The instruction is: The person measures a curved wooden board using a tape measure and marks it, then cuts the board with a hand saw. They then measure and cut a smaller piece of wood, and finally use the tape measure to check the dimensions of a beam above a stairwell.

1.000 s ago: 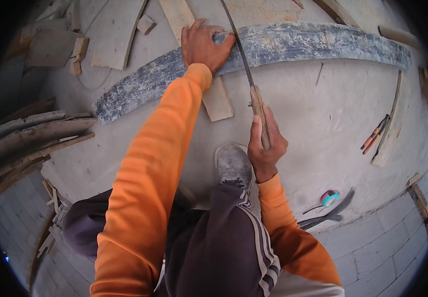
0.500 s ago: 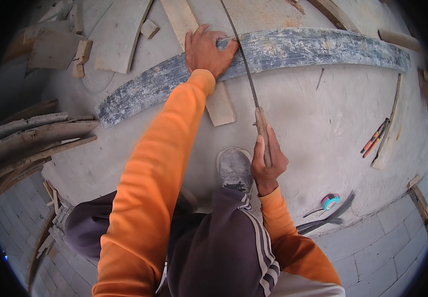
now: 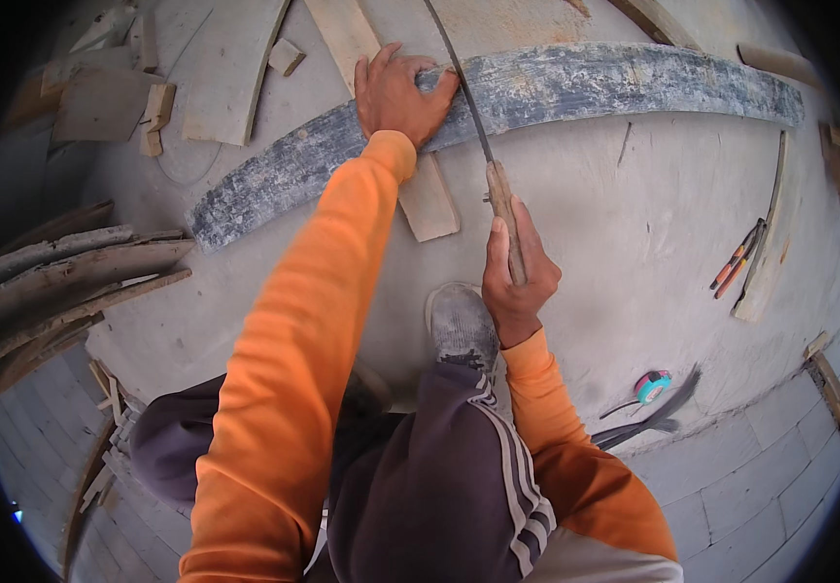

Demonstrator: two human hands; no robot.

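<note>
A long plank point(image 3: 595, 87), smeared grey-blue and pale, lies crosswise in front of me. My left hand point(image 3: 402, 95) bears down on it left of the middle, fingers bent over the far edge and thumb beside the saw blade. In my right hand point(image 3: 522, 277) is the wooden handle of a handsaw point(image 3: 468, 97), the fingers wrapped round it. The narrow dark blade crosses the plank just right of my left thumb and runs out at the top of the view. Beneath the plank lies a pale wooden board point(image 3: 429, 204), its near end sticking out toward me.
Curved boards point(image 3: 80, 267) are stacked at the left. Wood offcuts point(image 3: 157, 112) lie at the far left. On the right are pliers point(image 3: 738, 260) with orange-black handles beside a thin wood strip point(image 3: 765, 243). A turquoise tape measure point(image 3: 651, 387) sits near dark strips point(image 3: 658, 420). My shoe point(image 3: 462, 325) is below the plank.
My right hand has pushed the saw forward, away from me, so its handle is nearer the plank. My left hand stays in the same place on the plank.
</note>
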